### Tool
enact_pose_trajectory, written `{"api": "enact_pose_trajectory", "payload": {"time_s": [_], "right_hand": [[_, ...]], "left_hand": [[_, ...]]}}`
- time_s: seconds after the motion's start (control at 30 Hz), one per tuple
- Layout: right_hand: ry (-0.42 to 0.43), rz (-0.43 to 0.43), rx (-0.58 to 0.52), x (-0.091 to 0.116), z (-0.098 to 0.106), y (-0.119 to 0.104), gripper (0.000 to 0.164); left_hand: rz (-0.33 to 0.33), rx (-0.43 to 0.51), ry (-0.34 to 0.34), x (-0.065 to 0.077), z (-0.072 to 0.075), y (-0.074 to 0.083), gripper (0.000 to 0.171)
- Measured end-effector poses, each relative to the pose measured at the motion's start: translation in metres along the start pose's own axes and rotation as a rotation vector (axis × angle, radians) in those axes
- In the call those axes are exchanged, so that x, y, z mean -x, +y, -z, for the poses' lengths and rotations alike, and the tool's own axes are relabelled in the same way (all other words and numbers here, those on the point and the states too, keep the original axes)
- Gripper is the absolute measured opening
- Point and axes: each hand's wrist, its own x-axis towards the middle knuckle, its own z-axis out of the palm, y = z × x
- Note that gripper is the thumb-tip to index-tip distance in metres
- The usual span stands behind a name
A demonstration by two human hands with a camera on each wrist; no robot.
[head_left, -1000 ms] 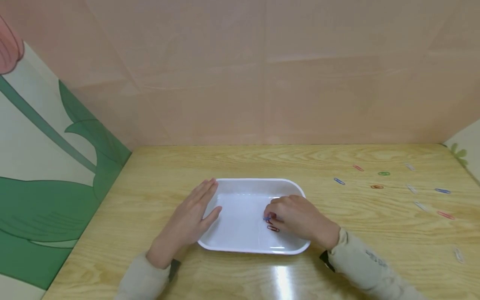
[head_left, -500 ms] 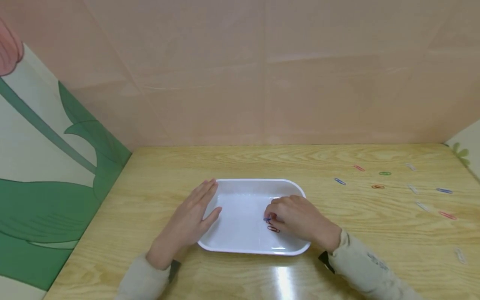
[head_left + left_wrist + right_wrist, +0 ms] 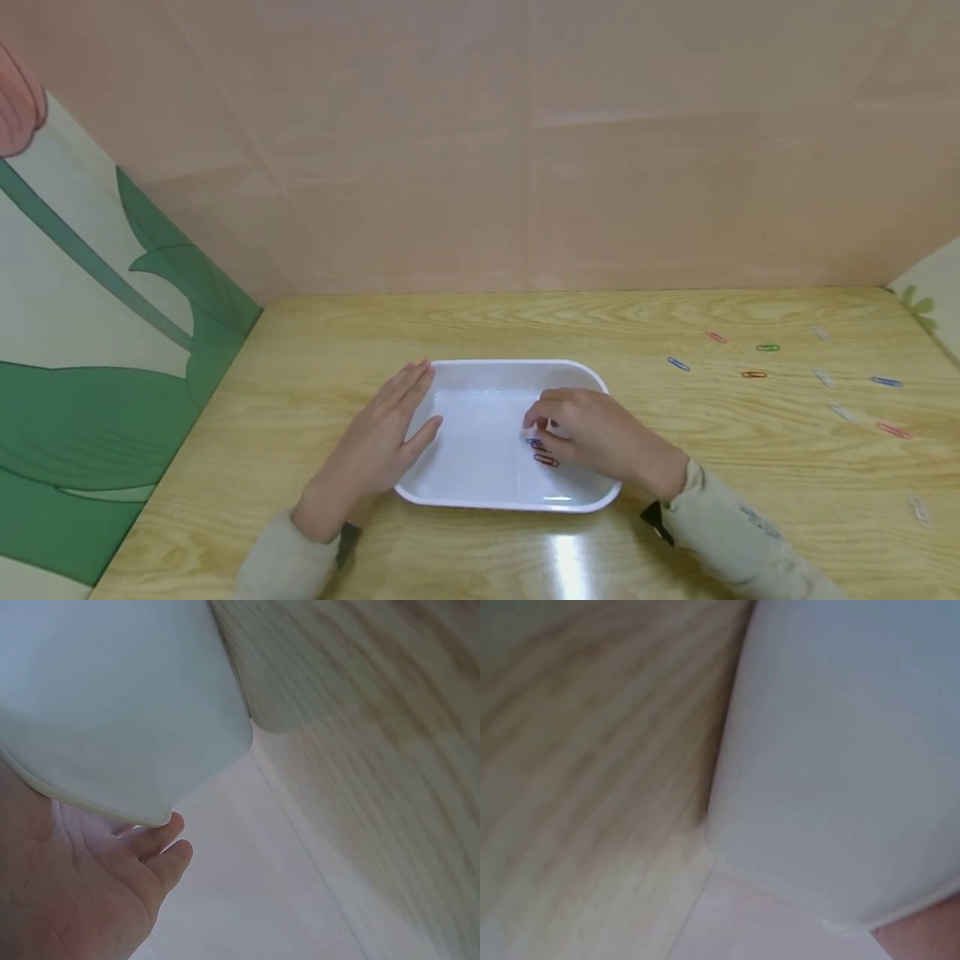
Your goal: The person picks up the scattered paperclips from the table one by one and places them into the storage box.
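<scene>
Paper clips [image 3: 547,460], red + blue, sit close together in the tray [image 3: 480,442], R of ctr, toward its near edge. R hand [image 3: 600,433] is over them, fingers curled narrow by the blue clip [image 3: 533,442]; we can't tell if they pinch it. L hand [image 3: 378,437] is wide, fingers straight along tray's L edge, gripping nothing. We see loose clips [image 3: 754,375] toward table's [image 3: 337,333] R edge. Risks, we'd guess: thin wire slips from fingertips, loops snag b/c clips crowd, tray slides w/o firm L bracing.
</scene>
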Motion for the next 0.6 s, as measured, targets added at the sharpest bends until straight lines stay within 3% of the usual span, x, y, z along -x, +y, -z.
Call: {"api": "enact_pose_trajectory", "payload": {"time_s": [0.4, 0.6], "right_hand": [[0.051, -0.02, -0.033, 0.009, 0.019, 0.007, 0.014], [0.125, -0.043, -0.038, 0.014, 0.029, 0.013, 0.014]], "left_hand": [[0.0, -0.005, -0.003, 0.0, 0.0, -0.001, 0.065], [0.0, -0.002, -0.004, 0.0, 0.0, -0.001, 0.065]]}}
